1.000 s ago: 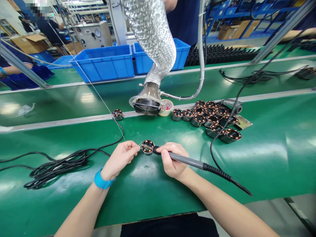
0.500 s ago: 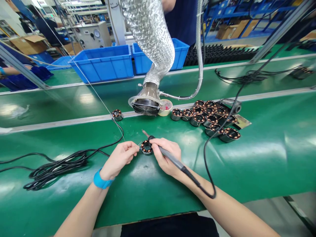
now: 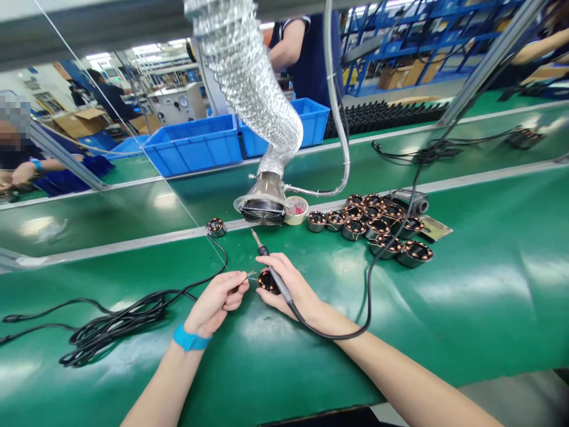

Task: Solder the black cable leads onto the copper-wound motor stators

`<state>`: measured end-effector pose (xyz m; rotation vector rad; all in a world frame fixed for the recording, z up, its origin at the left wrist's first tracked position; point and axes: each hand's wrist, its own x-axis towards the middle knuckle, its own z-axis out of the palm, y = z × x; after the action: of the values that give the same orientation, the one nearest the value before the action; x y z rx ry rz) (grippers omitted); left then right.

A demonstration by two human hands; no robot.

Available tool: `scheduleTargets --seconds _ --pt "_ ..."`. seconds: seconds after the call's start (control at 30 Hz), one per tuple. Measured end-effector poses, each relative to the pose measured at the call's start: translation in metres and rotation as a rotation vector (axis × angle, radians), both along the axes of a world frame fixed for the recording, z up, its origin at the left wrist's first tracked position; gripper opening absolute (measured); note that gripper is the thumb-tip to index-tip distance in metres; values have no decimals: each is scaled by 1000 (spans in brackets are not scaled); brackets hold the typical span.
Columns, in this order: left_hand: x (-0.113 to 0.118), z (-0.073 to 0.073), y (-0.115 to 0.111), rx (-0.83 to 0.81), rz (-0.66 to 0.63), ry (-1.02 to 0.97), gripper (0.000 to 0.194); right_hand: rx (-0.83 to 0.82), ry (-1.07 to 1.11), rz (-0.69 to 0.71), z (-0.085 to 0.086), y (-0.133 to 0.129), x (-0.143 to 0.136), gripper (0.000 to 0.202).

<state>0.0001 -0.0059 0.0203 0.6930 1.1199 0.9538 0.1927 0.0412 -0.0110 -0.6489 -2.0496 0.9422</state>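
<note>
My left hand (image 3: 220,302), wearing a blue wristband (image 3: 191,339), pinches thin wire ends (image 3: 251,276) at the end of the black cable. They point toward a small motor stator (image 3: 262,280) with copper windings on the green bench. In my right hand (image 3: 299,292) lies a soldering iron (image 3: 281,284), its tip pointing away from me and upward. The thumb and fingers of that hand also reach around the stator, partly hiding it. A thin line like solder wire (image 3: 186,210) runs from above down to my left hand.
A fume extractor (image 3: 262,207) hangs ahead beside a yellowish dish (image 3: 296,212). Several stators (image 3: 377,228) cluster at right; a single stator (image 3: 216,226) sits left. Coiled black cable (image 3: 115,326) lies left. Blue bins (image 3: 193,145) stand behind; co-workers are beyond.
The soldering iron's tip has swung from pointing left to pointing away from me. My right fingers have spread around the stator. My left hand still pinches the wires. The view has tilted up.
</note>
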Motion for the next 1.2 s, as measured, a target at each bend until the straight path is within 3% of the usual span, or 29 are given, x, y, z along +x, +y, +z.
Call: scheduleTargets --seconds 0.27,0.43,0.53,0.8,1.2 --pt "-9 -4 6 -64 2 -133 36 -306 126 -47 6 -1 -4 53" --pt "-10 -6 6 -80 0 -145 35 -393 146 -57 3 2 -5 51" --pt "-10 -5 6 -69 -4 -132 35 -353 136 -66 3 3 -3 53" --pt "-12 -4 6 11 -65 49 35 13 0 78 6 15 15 62" --pt "0 -16 5 4 -75 232 43 25 -26 109 4 19 17 61"
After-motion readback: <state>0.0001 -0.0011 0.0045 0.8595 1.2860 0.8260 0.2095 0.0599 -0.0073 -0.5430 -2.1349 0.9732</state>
